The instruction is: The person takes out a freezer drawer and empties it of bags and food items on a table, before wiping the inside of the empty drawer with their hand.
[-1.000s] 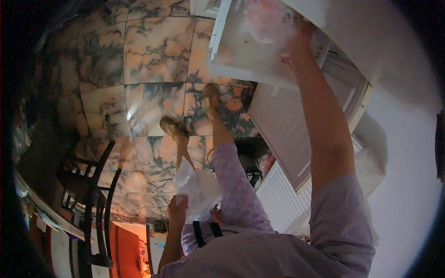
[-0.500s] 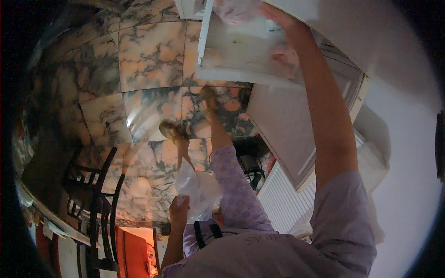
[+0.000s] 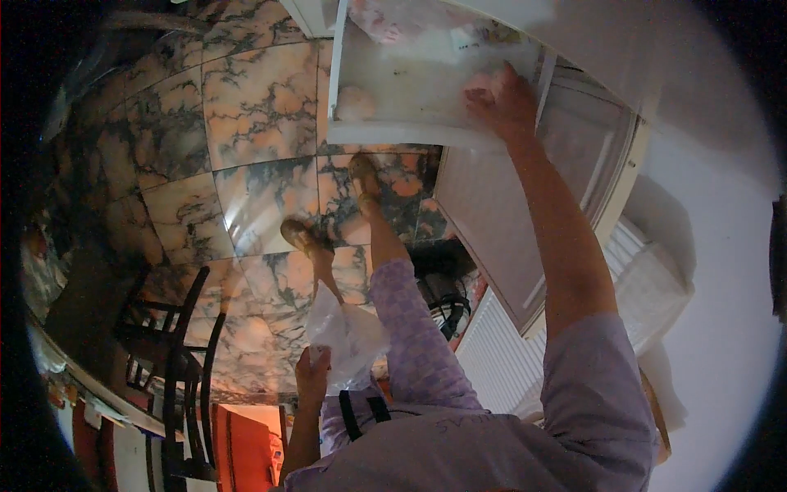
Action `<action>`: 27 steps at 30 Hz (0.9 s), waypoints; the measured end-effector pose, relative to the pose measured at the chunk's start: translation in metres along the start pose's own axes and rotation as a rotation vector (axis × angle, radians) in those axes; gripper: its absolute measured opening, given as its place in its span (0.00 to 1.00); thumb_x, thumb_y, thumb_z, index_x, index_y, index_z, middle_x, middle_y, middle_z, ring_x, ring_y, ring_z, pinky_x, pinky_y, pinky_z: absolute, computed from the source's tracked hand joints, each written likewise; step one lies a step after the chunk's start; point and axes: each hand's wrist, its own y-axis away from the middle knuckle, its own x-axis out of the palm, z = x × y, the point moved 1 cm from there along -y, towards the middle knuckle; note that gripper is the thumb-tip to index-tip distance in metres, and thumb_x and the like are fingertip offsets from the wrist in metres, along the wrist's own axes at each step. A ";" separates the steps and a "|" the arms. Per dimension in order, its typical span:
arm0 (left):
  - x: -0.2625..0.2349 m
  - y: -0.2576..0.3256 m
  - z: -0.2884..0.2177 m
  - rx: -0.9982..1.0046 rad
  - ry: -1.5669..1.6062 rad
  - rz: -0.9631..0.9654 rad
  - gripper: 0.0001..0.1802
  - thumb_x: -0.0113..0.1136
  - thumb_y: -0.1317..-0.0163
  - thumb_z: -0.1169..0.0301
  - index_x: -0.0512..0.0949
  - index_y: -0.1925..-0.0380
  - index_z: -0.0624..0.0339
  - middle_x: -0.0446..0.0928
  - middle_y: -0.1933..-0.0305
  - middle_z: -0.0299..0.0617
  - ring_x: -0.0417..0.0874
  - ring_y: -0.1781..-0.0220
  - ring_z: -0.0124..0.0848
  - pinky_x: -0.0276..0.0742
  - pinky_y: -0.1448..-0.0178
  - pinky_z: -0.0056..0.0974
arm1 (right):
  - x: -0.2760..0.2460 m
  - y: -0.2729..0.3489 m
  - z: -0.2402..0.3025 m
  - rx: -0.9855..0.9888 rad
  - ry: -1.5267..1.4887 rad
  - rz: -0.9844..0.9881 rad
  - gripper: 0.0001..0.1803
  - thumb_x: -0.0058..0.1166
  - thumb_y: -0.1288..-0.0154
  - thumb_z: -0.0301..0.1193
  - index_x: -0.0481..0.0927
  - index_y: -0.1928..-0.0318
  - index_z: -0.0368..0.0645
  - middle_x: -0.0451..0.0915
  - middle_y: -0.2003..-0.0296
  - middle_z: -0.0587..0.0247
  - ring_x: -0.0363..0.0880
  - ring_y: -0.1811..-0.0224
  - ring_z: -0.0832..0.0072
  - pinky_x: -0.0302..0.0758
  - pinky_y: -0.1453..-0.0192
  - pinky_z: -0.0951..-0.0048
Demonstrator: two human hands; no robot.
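Observation:
My left hand (image 3: 314,365) is closed around the gathered top of a thin, clear plastic bag (image 3: 348,336), which hangs in front of my legs. With my arm stretched forward, my right hand (image 3: 516,107) reaches inside a pulled-out white drawer (image 3: 385,134). Its fingers are bent around a pinkish, plastic-wrapped package (image 3: 482,86) at the drawer's right side; what is inside the wrapping cannot be made out. Farther back in the drawer lies another pale pink bag (image 3: 389,20), and a small white package (image 3: 469,37) sits to the right of it.
A pale cabinet door (image 3: 492,221) stands below and right of the drawer, with a ribbed white radiator (image 3: 500,353) nearer me. Dark cables (image 3: 449,307) lie on the marbled tile floor (image 3: 262,98). A dark wooden chair (image 3: 184,361) stands at the left.
My right hand has come down from the drawer's far edge to the pinkish package at its right side. The left hand and its plastic bag have hardly moved.

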 end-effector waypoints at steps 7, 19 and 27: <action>0.008 0.003 -0.007 0.046 -0.019 0.012 0.16 0.58 0.38 0.62 0.77 0.61 0.65 0.76 0.75 0.39 0.75 0.73 0.28 0.70 0.67 0.34 | 0.005 -0.003 0.016 -0.029 0.212 -0.069 0.46 0.66 0.55 0.42 0.59 0.35 0.48 0.66 0.47 0.55 0.71 0.47 0.54 0.75 0.46 0.58; 0.007 0.005 0.000 -0.061 -0.082 -0.030 0.16 0.58 0.39 0.62 0.78 0.60 0.63 0.77 0.74 0.39 0.76 0.74 0.28 0.71 0.66 0.35 | -0.055 -0.046 0.022 -0.390 0.531 -0.343 0.29 0.63 0.51 0.36 0.71 0.47 0.48 0.72 0.51 0.54 0.72 0.49 0.54 0.77 0.52 0.57; 0.024 0.000 -0.007 -0.041 -0.055 0.025 0.14 0.57 0.38 0.63 0.78 0.61 0.63 0.77 0.73 0.38 0.74 0.72 0.26 0.71 0.66 0.34 | -0.057 -0.088 -0.003 -0.316 0.125 -0.203 0.18 0.57 0.43 0.40 0.79 0.54 0.44 0.80 0.62 0.50 0.79 0.59 0.52 0.76 0.54 0.57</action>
